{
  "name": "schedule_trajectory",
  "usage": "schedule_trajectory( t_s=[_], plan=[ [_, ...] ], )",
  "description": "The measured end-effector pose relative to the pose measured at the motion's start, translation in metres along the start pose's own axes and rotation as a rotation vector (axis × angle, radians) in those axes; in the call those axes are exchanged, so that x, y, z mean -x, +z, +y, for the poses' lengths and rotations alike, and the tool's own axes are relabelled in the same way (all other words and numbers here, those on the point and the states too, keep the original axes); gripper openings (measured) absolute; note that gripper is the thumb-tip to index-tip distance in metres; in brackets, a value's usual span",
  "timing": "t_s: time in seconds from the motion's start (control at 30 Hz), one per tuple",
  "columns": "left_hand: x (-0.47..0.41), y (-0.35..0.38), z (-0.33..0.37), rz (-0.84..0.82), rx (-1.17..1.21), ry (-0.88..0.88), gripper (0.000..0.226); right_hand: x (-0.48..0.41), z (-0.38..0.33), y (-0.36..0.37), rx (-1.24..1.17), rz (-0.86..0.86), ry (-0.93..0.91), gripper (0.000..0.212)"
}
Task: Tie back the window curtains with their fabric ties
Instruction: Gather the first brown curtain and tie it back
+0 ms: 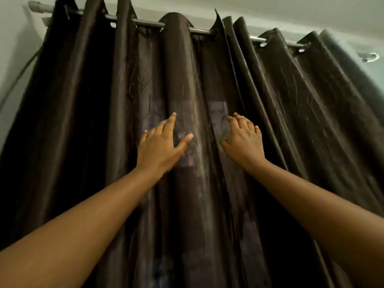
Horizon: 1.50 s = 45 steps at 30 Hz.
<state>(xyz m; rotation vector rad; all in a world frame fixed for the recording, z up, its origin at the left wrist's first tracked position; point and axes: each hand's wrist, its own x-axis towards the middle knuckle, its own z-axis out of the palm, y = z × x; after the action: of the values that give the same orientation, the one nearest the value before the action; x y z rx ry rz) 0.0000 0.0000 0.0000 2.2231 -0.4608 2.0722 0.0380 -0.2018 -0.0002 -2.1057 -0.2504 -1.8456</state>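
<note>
At the 9 o'clock edge a pale wall (11, 59) shows, with a thin dark cord (21, 70) slanting down across it. From 10 o'clock a metal curtain rod (200, 31) runs across the top toward 2 o'clock, sloping downward as it goes. Dark brown curtains (83, 104) hang from it by eyelets. They are drawn across and fill nearly the whole view in deep vertical folds, falling out of sight at 6 o'clock.

The person's bare left forearm comes in from 8 o'clock. The left hand (160, 144) lies just left of centre, wide and flat, with its fingers straight and spread. Its thumb is stretched toward 3 o'clock onto a broad rounded fold (178, 65) that drops from the rod at 12 o'clock. The hand holds nothing and only presses on the cloth.

Between the two hands, just above centre, a paler rectangular patch (218, 112) shows in the fabric.

The right forearm enters from 4 o'clock. The right hand (244, 140) sits just right of centre, level with the left one and a little apart from it. Its fingers are lightly bent and fanned, with the tips resting on the curtain and the thumb pointing toward 9 o'clock. No cloth is seen gathered in it.

At 2 o'clock, past the last fold, a small pale ring-shaped fitting (370, 57) sits on the wall, too blurred to identify.
</note>
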Motion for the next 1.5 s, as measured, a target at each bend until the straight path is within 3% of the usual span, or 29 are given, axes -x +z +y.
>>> schedule_trajectory(
  t_s=[0.1,0.2,0.27,0.37,0.5,0.63,0.87,0.97,1.07,1.13,1.23,1.3,1.4,1.5],
  plan=[
    [-0.041,0.018,0.022,-0.092,0.037,-0.144,0.097,-0.038,0.023,0.002,0.012,0.034,0.074,0.067],
    [-0.067,0.037,0.039,-0.136,-0.118,-0.187,0.103,-0.067,0.038,0.007,-0.035,-0.065,0.155,0.075],
    [-0.075,0.045,0.041,-0.129,-0.252,-0.19,0.09,-0.08,0.045,0.014,-0.029,-0.089,0.199,0.081],
    [-0.075,0.05,0.033,-0.034,-0.428,-0.043,0.048,-0.095,0.05,0.026,0.047,-0.093,0.193,0.079],
    [-0.07,0.037,0.013,0.044,-0.685,0.168,0.034,-0.106,0.041,0.045,-0.034,-0.008,0.117,0.046],
    [-0.065,0.017,-0.023,0.1,-0.864,0.302,0.019,-0.105,0.007,0.059,-0.149,0.037,-0.079,0.026],
    [-0.062,-0.02,-0.095,0.169,-1.037,0.418,0.032,-0.116,-0.103,0.07,-0.319,0.056,-0.224,0.027],
    [-0.056,-0.047,-0.137,0.143,-1.086,0.425,0.021,-0.12,-0.173,0.078,-0.399,0.021,-0.338,0.03],
    [-0.051,-0.08,-0.182,0.192,-0.967,0.412,0.011,-0.121,-0.237,0.078,-0.507,-0.09,-0.418,0.028],
    [-0.047,-0.101,-0.199,0.273,-0.795,0.342,0.035,-0.121,-0.26,0.079,-0.59,-0.125,-0.342,0.03],
    [-0.051,-0.132,-0.216,0.322,-0.534,-0.02,0.059,-0.117,-0.277,0.081,-0.741,-0.047,-0.115,0.044],
    [-0.062,-0.144,-0.236,0.25,-0.326,-0.309,0.072,-0.113,-0.276,0.081,-0.855,-0.033,0.009,0.065],
    [-0.074,-0.143,-0.255,0.059,0.226,-0.618,0.095,-0.113,-0.259,0.078,-0.937,-0.091,0.099,0.085],
    [-0.077,-0.127,-0.265,-0.074,0.363,-0.583,0.076,-0.115,-0.236,0.077,-0.881,-0.139,0.141,0.082]
  ],
)
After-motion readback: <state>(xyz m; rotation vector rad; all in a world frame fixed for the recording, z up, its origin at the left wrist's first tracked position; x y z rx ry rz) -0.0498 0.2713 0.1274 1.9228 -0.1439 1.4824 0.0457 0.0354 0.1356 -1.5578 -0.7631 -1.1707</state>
